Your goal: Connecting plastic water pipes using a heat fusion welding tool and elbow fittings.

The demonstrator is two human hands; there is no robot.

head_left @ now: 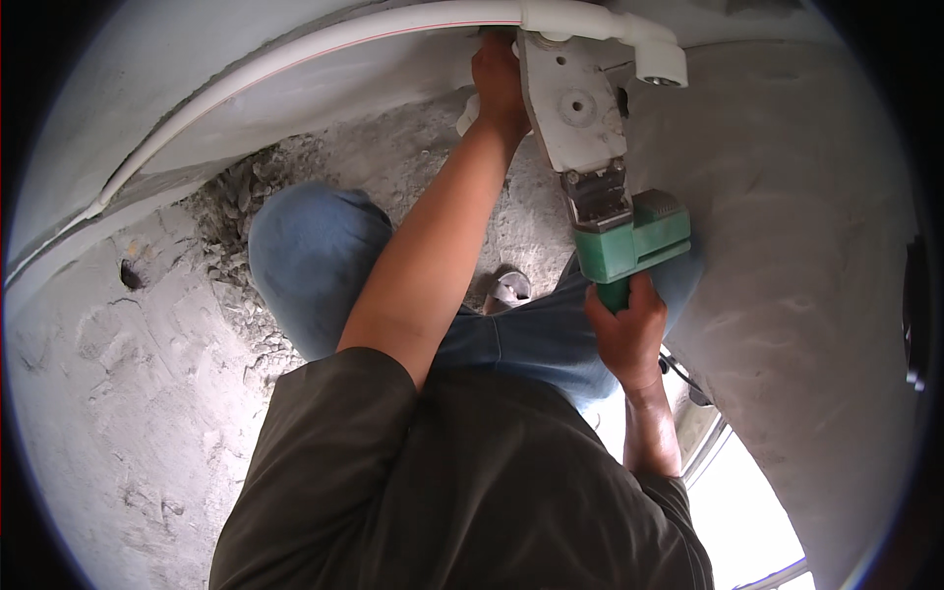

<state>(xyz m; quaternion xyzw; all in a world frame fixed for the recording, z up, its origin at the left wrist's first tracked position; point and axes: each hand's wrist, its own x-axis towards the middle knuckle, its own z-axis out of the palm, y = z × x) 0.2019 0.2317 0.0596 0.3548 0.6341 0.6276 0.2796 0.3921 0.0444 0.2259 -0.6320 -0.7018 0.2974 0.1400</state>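
Observation:
My right hand [634, 320] grips the handle of a green pipe-welding tool [634, 246]. Its grey-white heating plate [570, 88] points upward, with a white pipe with an elbow fitting [661, 61] at its top, touching or very close. My left hand [497, 84] reaches up left of the plate, fingers curled around something under the pipe that I cannot make out. A white piece [468, 113] shows partly behind that hand. The long white pipe [334, 27] has a thin red stripe and runs from the left along the wall to the top.
A rough grey concrete surface [138, 393] with rubble [236, 197] along it lies to the left. A smooth grey wall [787, 246] rises at the right, with a bright opening [737, 501] at lower right. My bent jeans-clad knees [315, 256] and a sandal [509, 290] are below my arms.

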